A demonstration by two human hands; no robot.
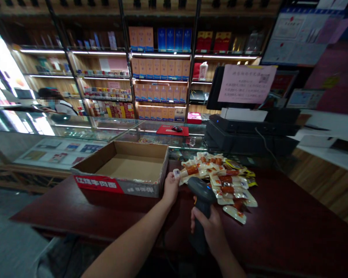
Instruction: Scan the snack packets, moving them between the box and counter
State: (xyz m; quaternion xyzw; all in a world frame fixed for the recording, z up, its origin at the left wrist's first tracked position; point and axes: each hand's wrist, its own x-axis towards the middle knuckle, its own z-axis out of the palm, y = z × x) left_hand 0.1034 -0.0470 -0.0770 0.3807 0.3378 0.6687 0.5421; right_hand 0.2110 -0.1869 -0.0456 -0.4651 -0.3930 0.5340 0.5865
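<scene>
My right hand (208,227) is closed round the grip of a dark handheld barcode scanner (201,195), its head pointing at a pile of several small snack packets (223,181) on the dark red counter (278,231). My left hand (171,187) pinches the end of one snack packet (188,171) at the pile's left edge, right beside the open cardboard box (124,170). The box stands empty, with a red label on its front wall.
A black cash register with a monitor and a pink paper notice (246,83) stands behind the pile. Glass display cases (75,135) run to the left; a red mouse pad with a mouse (174,129) lies on one. A person (55,102) sits far left. Stocked shelves fill the back.
</scene>
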